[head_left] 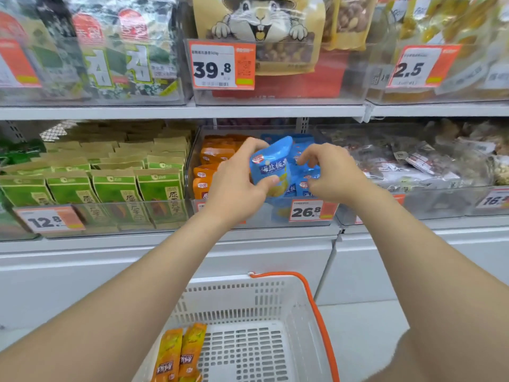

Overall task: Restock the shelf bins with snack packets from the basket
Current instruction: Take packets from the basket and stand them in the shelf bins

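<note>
White shop shelving (275,113) with clear bins fills the view. Nearest, well below both grips, stands a white slotted basket (234,296) with an orange handle (316,312); two orange packets (180,354) lean side by side in its left corner.

Both bare forearms reach up to the middle bin (259,220). The left grip (234,186) is clamped round a blue packet (271,166), fingers behind its top and thumb pressed across its front. The packet is a glossy sky-blue pouch, upright and tilted slightly, with a red oval logo, white characters and a yellow picture low on its face. It hangs over the bin's front edge.

Just to the packet's right, the right grip (330,175) has its fingers curled down among more blue packets (307,186) standing in the bin; whether it pinches one I cannot tell. A tag reading 26.8 (305,212) sits below that grip.

Left of the left grip, in the same bin, stand rows of orange pouches (212,158). Further left are green cartons (115,188) with a tag reading 12.8 (46,220); to the right of the right grip, a bin holds clear-wrapped packs (413,161).

Above the grips, the upper shelf carries a squirrel-printed bag (259,23) and a tag reading 39.8 (220,66).
</note>
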A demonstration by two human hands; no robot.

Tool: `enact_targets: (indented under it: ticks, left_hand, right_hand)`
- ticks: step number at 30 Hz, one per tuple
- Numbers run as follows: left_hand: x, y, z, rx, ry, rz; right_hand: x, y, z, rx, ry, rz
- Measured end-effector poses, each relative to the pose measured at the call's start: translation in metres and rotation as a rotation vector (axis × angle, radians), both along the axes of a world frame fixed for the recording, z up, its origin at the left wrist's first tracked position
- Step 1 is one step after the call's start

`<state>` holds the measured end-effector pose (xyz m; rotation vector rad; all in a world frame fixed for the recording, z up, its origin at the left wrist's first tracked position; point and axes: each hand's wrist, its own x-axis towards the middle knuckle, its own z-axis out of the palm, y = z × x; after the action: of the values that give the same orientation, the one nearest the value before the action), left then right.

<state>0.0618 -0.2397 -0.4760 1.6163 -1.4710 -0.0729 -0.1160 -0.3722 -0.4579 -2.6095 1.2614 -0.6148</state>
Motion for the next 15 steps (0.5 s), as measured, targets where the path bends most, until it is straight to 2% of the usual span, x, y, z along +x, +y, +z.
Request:
enact_targets:
  ticks: [6, 12, 15]
  left_hand:
    - [-0.005, -0.039, 0.015, 0.114, -0.104, 0.017]
    - [-0.009, -0.05, 0.02, 0.492, -0.14, -0.018]
    - [-0.011, -0.054, 0.008, 0.578, -0.162, -0.072]
  right_hand:
    - [-0.007, -0.02, -0.006, -0.033, 0.093, 0.04]
    - [-0.012, -0.027, -0.008, -0.045, 0.065, -0.005]
    - [-0.013, -0.026, -0.008, -0.021, 0.043, -0.034]
